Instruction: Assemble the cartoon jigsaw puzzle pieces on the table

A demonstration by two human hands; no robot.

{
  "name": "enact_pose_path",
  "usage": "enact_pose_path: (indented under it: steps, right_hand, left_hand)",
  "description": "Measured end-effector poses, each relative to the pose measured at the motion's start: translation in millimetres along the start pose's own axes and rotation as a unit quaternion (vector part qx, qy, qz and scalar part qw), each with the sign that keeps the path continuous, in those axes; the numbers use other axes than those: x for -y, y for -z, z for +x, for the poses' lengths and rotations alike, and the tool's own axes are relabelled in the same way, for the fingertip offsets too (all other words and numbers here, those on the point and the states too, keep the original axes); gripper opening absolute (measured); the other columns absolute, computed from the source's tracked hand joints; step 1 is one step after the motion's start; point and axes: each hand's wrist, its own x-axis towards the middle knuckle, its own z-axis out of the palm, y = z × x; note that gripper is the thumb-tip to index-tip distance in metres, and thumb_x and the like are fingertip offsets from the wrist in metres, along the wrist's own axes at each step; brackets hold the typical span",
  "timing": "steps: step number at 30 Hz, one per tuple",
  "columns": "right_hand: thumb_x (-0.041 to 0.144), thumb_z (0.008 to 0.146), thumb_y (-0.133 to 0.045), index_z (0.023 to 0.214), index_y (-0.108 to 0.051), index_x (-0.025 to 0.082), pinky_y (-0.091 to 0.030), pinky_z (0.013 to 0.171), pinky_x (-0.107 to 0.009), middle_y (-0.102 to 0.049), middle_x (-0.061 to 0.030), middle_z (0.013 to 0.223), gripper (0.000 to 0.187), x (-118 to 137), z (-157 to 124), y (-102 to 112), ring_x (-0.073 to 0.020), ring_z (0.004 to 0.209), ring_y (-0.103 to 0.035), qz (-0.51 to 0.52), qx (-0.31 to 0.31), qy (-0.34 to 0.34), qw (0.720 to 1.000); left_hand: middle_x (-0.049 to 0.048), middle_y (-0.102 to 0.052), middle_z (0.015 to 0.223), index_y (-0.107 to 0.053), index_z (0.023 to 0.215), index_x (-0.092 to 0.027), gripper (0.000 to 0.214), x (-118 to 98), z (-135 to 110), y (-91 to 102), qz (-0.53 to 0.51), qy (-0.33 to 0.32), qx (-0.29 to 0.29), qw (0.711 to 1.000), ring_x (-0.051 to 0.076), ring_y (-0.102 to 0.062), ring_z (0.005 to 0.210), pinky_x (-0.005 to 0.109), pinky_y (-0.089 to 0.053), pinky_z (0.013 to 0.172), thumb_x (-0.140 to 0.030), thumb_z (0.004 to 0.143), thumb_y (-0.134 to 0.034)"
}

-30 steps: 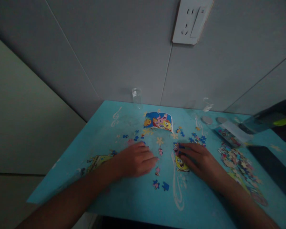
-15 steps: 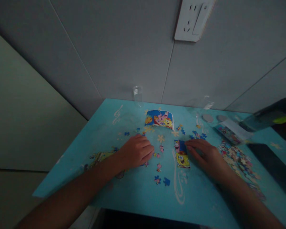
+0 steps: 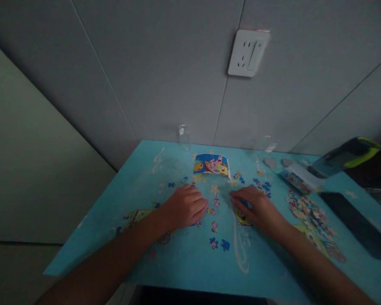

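- Grey wall panels with a white power socket stand behind your blue patterned table, and the light is dim
- Your right hand lies over a joined SpongeBob jigsaw section right of the table's middle, thumb and fingertips near each other with a slight gap; you may only be touching it, and I cannot tell whether anything is pinched
- Your left hand is loosely curled, palm down, beside the small pink jigsaw pieces; its palm is turned away, so I cannot tell if you have a piece in it
- Judging by its look, the section is light, thin card, stiff within each piece but weak at the joints; slide it flat, with fingers spread on opposite edges, as lifting one corner could split it
- Loose pieces should weigh almost nothing and may skid; take them by the side edges
- Much of the section is hidden under your right hand, and your left forearm covers part of another yellow assembled section
- Single pictures in the mixed heap of pieces are too small to read, and the clear plastic tube nearly melts into the wall
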Motion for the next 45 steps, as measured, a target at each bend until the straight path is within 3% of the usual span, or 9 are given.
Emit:
enact_pose_path:
  steps: [6,14,21,26,30,33,39,45]
  right_hand:
    - [0.041,0.096,-0.063,0.120,-0.072,0.024,-0.054,0.094,-0.041,-0.071,-0.0092,0.105,0.031,17,31,-24,-0.0253,0.103,-0.066,-0.042,0.035,0.026,0.998]
    - [0.037,0.095,-0.066,0.115,-0.074,0.023,-0.052,0.091,-0.040,-0.068,-0.0089,0.106,0.026,8,18,-43,-0.0233,0.097,-0.064,-0.012,0.015,0.013,1.000]
    - [0.031,0.093,-0.068,0.106,-0.072,0.024,-0.050,0.089,-0.040,-0.069,-0.0064,0.101,0.015,12,16,-42,-0.0224,0.096,-0.064,0.022,0.010,-0.011,1.000]
    - [0.024,0.096,-0.063,0.098,-0.068,0.023,-0.047,0.087,-0.038,-0.071,-0.0018,0.091,0.005,15,14,-38,-0.0196,0.090,-0.064,0.041,0.018,-0.014,0.999]
    - [0.024,0.096,-0.063,0.097,-0.069,0.023,-0.046,0.088,-0.038,-0.072,-0.0016,0.090,0.006,16,13,-37,-0.0199,0.089,-0.064,0.027,0.008,-0.021,0.999]
    - [0.024,0.098,-0.060,0.104,-0.070,0.024,-0.046,0.090,-0.039,-0.073,-0.0028,0.095,0.012,16,12,-36,-0.0203,0.092,-0.065,0.025,-0.004,-0.027,0.999]
    - [0.023,0.098,-0.059,0.107,-0.073,0.026,-0.049,0.086,-0.037,-0.074,-0.0025,0.093,0.018,13,12,-34,-0.0197,0.090,-0.067,0.037,-0.006,-0.024,0.999]
    - [0.023,0.096,-0.061,0.102,-0.072,0.026,-0.048,0.086,-0.037,-0.075,-0.0003,0.093,0.013,14,12,-33,-0.0186,0.088,-0.067,0.049,0.008,-0.025,0.998]
  left_hand:
    - [0.0014,-0.057,0.071,-0.062,0.079,-0.018,0.026,2,1,0.2,0.004,-0.001,-0.005,1.000,0.017,-0.050,0.073,0.035,-0.033,0.071,-0.024,0.100,-0.049]
    - [0.0028,-0.059,0.076,-0.065,0.086,-0.019,0.021,2,-3,-3.1,-0.003,0.013,0.026,1.000,0.020,-0.052,0.079,0.037,-0.036,0.075,-0.025,0.100,-0.051]
    - [0.0036,-0.062,0.082,-0.068,0.096,-0.019,0.016,-8,-3,-4.4,-0.019,0.015,0.067,0.997,0.021,-0.054,0.083,0.038,-0.039,0.076,-0.026,0.099,-0.054]
    - [0.0092,-0.065,0.113,-0.064,0.123,-0.020,0.027,-4,-2,-6.9,-0.048,0.049,0.059,0.996,0.025,-0.058,0.107,0.044,-0.047,0.092,-0.027,0.100,-0.053]
    - [0.0156,-0.050,0.147,-0.049,0.144,-0.014,0.046,18,8,-16.7,-0.032,0.127,0.014,0.991,0.029,-0.044,0.137,0.050,-0.040,0.115,-0.034,0.102,-0.050]
    - [0.0164,-0.039,0.157,-0.041,0.151,-0.014,0.052,32,14,-26.7,-0.016,0.171,0.028,0.985,0.031,-0.036,0.146,0.056,-0.032,0.120,-0.038,0.105,-0.044]
    - [0.0117,-0.055,0.144,-0.057,0.138,-0.019,0.040,26,5,-23.9,-0.025,0.163,0.068,0.984,0.028,-0.048,0.136,0.055,-0.035,0.118,-0.036,0.105,-0.041]
    - [0.0122,-0.058,0.137,-0.058,0.138,-0.018,0.041,10,-2,-8.6,-0.036,0.144,0.084,0.985,0.029,-0.052,0.128,0.054,-0.042,0.112,-0.037,0.104,-0.044]
